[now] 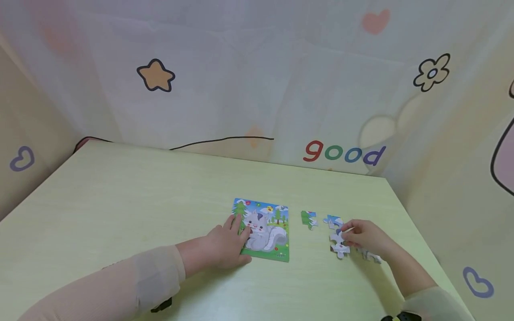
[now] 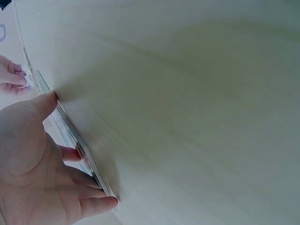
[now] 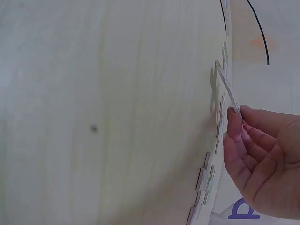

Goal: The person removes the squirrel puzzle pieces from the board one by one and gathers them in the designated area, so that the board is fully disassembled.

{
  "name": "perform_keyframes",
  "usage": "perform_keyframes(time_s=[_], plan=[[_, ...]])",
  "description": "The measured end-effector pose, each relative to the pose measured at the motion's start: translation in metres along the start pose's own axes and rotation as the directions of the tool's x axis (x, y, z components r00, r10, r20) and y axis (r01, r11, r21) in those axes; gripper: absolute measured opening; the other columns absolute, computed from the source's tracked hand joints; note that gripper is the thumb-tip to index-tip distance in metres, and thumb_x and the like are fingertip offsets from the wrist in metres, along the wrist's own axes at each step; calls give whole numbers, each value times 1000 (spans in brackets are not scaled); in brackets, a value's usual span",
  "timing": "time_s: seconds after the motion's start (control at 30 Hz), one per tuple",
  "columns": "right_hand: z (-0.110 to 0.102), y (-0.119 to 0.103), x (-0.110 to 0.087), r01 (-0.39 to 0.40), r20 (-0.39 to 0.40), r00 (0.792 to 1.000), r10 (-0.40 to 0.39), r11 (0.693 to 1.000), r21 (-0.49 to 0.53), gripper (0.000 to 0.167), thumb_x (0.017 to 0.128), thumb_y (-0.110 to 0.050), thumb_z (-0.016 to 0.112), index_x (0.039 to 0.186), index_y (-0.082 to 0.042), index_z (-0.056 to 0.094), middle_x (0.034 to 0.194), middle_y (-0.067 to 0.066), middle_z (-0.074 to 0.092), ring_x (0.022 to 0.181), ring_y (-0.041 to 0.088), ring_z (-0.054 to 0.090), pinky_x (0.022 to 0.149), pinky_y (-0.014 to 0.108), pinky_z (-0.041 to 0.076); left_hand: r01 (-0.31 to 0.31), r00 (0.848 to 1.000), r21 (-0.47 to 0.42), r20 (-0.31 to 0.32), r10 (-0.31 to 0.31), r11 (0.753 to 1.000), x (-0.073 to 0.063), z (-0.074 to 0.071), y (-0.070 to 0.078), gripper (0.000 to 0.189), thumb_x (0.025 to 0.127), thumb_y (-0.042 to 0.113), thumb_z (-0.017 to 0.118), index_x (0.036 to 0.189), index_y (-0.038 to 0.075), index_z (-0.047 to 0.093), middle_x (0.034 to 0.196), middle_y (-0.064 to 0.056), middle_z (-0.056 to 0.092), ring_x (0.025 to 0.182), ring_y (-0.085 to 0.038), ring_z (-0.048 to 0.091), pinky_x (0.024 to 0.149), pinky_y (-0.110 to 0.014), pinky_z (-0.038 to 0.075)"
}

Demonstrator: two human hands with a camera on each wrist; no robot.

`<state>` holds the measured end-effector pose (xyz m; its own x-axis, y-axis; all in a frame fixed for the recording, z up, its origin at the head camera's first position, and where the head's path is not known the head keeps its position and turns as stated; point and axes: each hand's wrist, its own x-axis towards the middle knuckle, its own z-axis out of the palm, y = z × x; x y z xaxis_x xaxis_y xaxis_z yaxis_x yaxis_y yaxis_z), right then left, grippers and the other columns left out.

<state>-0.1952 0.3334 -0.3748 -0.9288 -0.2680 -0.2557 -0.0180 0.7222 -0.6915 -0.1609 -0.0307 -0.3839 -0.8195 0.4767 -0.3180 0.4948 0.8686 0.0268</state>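
We see 2 bare hands at work over the tabletop (image 1: 132,196). The left hand (image 1: 225,243) lies with its fingers spread across the left side of a square squirrel picture board (image 1: 265,243), steadying it rather than gripping it. The right hand (image 1: 367,238) pinches 1 puzzle piece (image 3: 228,89) between thumb and fingertips, the other fingers bent beneath; in the right wrist view that piece stands tilted above the tabletop. Further pieces lie right of the board: 1 tree piece (image 1: 307,218) sits apart, and some grey-and-white pieces (image 1: 370,256) are partly hidden by the right hand.

To handle the piece well, we would keep the pinch light and near its edge, leaving the knobs free, and lower it level so no tab catches its neighbours. Gentle, flat pressure from the left hand should suit the board.

The pieces look thin and stiff, like card or board, with rounded knobs and sockets; the picture board is flat, slim-edged and brightly printed. The tabletop is smooth and pale, faintly grained.
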Motion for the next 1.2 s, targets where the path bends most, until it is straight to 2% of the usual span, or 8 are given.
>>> perform_keyframes(time_s=[0.13,0.27,0.43,0.53,0.67,0.8,1.0,1.2], plan=[[2,1,1,16,-14,1000,-17,999,-30,22,89,-9,61,103,8,57,85,7,64,75,19,62,65,27,50,-3,1000,-6,-3,3,1000,0,1,0,74,90,56,48,146,11,31,152,-19,17,138,-36,17,98,-46,37],[5,2,3,0,-38,999,-4,994,-111,20,88,-10,63,100,6,58,82,5,64,69,17,58,62,29,48,-6,1000,-7,-5,6,1000,1,2,0,75,90,56,48,146,11,31,152,-19,16,138,-36,17,98,-46,37],[8,2,6,-30,-79,997,9,961,-276,17,86,-15,65,96,-1,61,84,3,62,72,18,54,66,35,43,-7,1000,-20,13,8,1000,1,1,-1,76,89,57,49,147,11,30,152,-19,15,138,-36,16,99,-46,37],[8,2,8,-25,-89,996,-5,942,-333,17,86,-16,66,95,-3,61,86,4,61,78,20,53,71,39,42,-13,1000,-13,3,13,1000,1,0,-2,76,88,57,50,146,11,31,151,-20,17,137,-37,19,99,-46,37],[8,1,8,-19,-91,996,-15,934,-357,15,85,-13,67,94,-3,60,86,5,60,79,23,53,73,43,43,-33,999,-5,-27,33,999,2,-1,-4,76,87,57,53,144,10,35,149,-21,22,135,-37,24,101,-47,35],[7,-1,8,-17,-92,996,-19,930,-367,14,85,-11,67,94,-3,60,86,4,61,80,22,54,73,42,44,-43,999,-5,-20,43,999,4,-4,-6,74,86,56,55,143,11,37,149,-20,23,135,-36,25,101,-47,34],[9,-2,11,40,-76,994,-73,928,-370,11,85,-7,66,94,-3,61,85,3,60,80,21,54,71,39,44,-49,999,-19,12,50,999,5,-5,-13,74,87,53,56,145,13,34,151,-19,19,137,-34,23,103,-45,33],[11,-3,12,30,-98,993,-71,929,-368,9,86,-5,64,94,-3,61,88,4,60,81,21,56,72,39,45,-92,996,-56,-17,92,994,1,-4,-22,70,88,50,56,146,19,32,152,-19,14,137,-34,20,104,-47,29]])
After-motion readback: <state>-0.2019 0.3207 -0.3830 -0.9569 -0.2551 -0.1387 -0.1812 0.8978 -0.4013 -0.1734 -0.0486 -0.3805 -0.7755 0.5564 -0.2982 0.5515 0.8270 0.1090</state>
